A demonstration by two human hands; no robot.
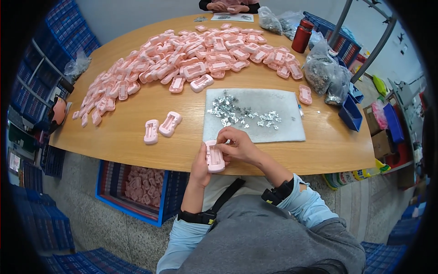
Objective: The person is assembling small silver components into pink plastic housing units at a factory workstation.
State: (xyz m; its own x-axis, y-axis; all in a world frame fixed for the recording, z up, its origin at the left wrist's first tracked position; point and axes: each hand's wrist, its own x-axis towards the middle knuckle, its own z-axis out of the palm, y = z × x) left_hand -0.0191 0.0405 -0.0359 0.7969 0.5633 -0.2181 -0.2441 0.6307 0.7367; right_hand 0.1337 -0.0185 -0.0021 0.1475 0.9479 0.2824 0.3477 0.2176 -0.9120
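Observation:
My left hand (199, 166) is closed around the side of a pink plastic housing (216, 163), held at the table's near edge with its recessed compartment facing up. Over the housing's upper end, my right hand (237, 145) has thumb and fingertips pinched together at the recess. Whatever small piece they hold is hidden. Just beyond my hands, small silvery metal pieces (228, 109) lie scattered on a white foam mat (283, 130). Two more pink housings, one upright (151, 131) and one slanted (170, 123), rest on the wood to the left.
A large heap of pink housings (182, 57) spreads across the far table (105, 137). A red bottle (302, 36), bags of metal parts (319, 68) and a blue bin (350, 112) line the right side. Below the edge stands a blue crate (162, 221) of housings. Another person's hands (226, 7) work opposite.

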